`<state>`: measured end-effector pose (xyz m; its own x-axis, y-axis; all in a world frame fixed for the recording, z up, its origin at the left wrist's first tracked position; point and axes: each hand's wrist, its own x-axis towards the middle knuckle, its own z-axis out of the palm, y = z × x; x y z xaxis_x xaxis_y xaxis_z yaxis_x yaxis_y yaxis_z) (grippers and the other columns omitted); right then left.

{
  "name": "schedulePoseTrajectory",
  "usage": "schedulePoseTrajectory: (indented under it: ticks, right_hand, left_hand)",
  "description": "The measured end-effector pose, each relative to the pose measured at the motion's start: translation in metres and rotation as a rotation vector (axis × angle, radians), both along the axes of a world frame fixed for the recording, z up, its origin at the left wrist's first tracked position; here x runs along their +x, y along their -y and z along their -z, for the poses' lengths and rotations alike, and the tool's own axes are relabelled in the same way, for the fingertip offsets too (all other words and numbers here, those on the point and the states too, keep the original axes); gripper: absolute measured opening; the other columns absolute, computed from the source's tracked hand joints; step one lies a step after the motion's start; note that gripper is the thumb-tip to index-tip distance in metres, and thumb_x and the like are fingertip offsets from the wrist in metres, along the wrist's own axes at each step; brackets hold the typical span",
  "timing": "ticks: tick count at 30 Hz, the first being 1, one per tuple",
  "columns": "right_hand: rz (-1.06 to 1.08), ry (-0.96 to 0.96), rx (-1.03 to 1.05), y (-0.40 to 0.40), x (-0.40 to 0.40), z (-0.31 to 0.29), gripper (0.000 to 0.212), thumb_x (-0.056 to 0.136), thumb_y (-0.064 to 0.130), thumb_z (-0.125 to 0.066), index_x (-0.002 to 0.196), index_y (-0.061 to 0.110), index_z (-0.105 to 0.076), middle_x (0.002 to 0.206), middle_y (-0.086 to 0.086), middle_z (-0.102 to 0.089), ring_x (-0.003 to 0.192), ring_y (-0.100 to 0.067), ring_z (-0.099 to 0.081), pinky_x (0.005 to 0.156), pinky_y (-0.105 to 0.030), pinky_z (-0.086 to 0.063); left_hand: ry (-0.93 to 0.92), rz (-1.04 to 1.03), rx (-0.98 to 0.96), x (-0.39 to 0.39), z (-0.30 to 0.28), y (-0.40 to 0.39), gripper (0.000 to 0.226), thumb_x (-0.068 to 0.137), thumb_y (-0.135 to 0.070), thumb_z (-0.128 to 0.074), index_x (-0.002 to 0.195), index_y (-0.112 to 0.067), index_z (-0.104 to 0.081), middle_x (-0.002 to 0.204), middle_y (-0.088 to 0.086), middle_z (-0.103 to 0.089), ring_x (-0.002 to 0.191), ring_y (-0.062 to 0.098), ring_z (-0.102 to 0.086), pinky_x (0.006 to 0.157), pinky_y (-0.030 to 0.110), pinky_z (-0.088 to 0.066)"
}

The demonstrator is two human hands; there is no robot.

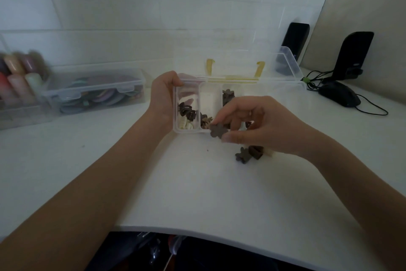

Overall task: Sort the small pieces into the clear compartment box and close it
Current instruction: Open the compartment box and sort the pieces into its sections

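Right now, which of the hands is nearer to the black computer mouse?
Right. The right hand pinches a brown flower piece at the box front, toward the black computer mouse. The left hand grips the clear compartment box at its far-left end.

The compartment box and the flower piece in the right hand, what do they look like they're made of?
Compartment box: looks like clear, glossy hard plastic; its contents show through the walls.
Flower piece, pinched by the right hand: matte dark brown and flat; likely plastic or resin, though the dim picture leaves that open.
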<state>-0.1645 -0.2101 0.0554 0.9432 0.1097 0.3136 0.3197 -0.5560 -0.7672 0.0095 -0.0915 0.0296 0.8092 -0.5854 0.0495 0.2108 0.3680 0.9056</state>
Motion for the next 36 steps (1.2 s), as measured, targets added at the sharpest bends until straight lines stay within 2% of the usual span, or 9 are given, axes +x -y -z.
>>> schedulePoseTrajectory:
  ticks: [5,9,13,19,25,28,31,34,36]
  right_hand:
    - [0.309,0.244,0.022,0.014,0.004,0.000,0.017,0.079,0.010,-0.071,0.095,0.014,-0.067,0.095,0.006,-0.071,0.070,-0.010,-0.064,0.066,-0.016,-0.050]
    - [0.575,0.417,-0.079,0.024,0.006,0.004,0.013,0.083,0.020,-0.069,0.095,0.026,-0.068,0.100,0.011,-0.069,0.074,-0.010,-0.059,0.057,-0.011,-0.041]
    - [0.569,0.439,-0.146,0.019,0.005,0.006,0.018,0.082,0.018,-0.070,0.096,0.027,-0.065,0.096,0.015,-0.066,0.071,-0.007,-0.055,0.058,-0.010,-0.039]
    - [0.691,0.447,-0.662,0.016,0.011,0.021,0.009,0.081,0.026,-0.070,0.090,0.024,-0.067,0.105,0.012,-0.064,0.090,-0.010,-0.052,0.063,-0.023,-0.038]
    - [0.504,0.395,-0.640,0.025,0.015,0.024,0.012,0.082,0.020,-0.070,0.093,0.018,-0.075,0.113,0.004,-0.066,0.102,-0.020,-0.054,0.086,-0.034,-0.044]
    - [0.502,0.370,-0.593,0.024,0.014,0.022,0.016,0.084,0.019,-0.066,0.098,0.021,-0.073,0.118,0.006,-0.061,0.105,-0.009,-0.046,0.087,-0.019,-0.035]
    - [0.523,0.330,-0.458,0.025,0.007,0.008,0.013,0.084,0.022,-0.066,0.094,0.027,-0.071,0.102,0.010,-0.064,0.088,-0.002,-0.050,0.074,-0.004,-0.034]
    - [0.330,0.115,-0.284,0.025,-0.007,-0.012,0.006,0.079,0.028,-0.071,0.081,0.023,-0.072,0.058,0.000,-0.062,0.047,-0.004,-0.043,0.051,-0.009,-0.034]
    - [0.207,-0.120,-0.358,0.022,-0.012,-0.018,0.013,0.073,0.038,-0.073,0.081,0.028,-0.073,0.049,-0.009,-0.055,0.041,-0.010,-0.039,0.048,-0.017,-0.034]
  left_hand:
    - [-0.001,-0.007,-0.014,0.001,0.000,0.001,0.024,0.047,-0.018,-0.046,0.070,-0.012,-0.052,0.078,0.005,-0.057,0.069,0.021,-0.054,0.065,0.028,-0.039]
    - [-0.002,0.005,-0.025,0.001,0.000,0.000,0.038,0.035,-0.020,-0.053,0.072,-0.012,-0.051,0.082,0.006,-0.055,0.068,0.021,-0.053,0.061,0.026,-0.040]
    - [-0.009,0.009,-0.020,0.001,0.000,0.001,0.033,0.040,-0.019,-0.051,0.072,-0.013,-0.051,0.080,0.005,-0.056,0.068,0.020,-0.054,0.063,0.027,-0.040]
    - [-0.006,0.007,-0.014,0.000,0.001,0.005,0.019,0.051,-0.018,-0.045,0.065,-0.014,-0.056,0.076,0.003,-0.059,0.066,0.018,-0.054,0.059,0.024,-0.039]
    - [-0.020,0.013,-0.020,0.002,0.003,0.004,0.022,0.053,-0.018,-0.048,0.073,-0.009,-0.051,0.088,0.012,-0.059,0.071,0.025,-0.053,0.060,0.028,-0.040]
    - [-0.005,-0.007,0.001,0.004,0.004,0.003,0.035,0.054,-0.019,-0.049,0.087,-0.006,-0.050,0.097,0.015,-0.056,0.079,0.027,-0.052,0.064,0.030,-0.043]
    - [-0.019,-0.003,-0.011,0.004,0.004,0.003,0.027,0.056,-0.019,-0.049,0.080,-0.006,-0.053,0.094,0.014,-0.057,0.074,0.027,-0.054,0.066,0.030,-0.046]
    - [-0.034,0.034,-0.030,0.001,0.004,0.003,0.027,0.061,-0.019,-0.046,0.081,-0.004,-0.057,0.093,0.015,-0.058,0.069,0.025,-0.055,0.056,0.023,-0.048]
    - [-0.033,0.035,-0.027,0.001,0.004,0.003,0.030,0.061,-0.020,-0.046,0.082,-0.003,-0.058,0.094,0.015,-0.059,0.069,0.025,-0.055,0.056,0.023,-0.048]
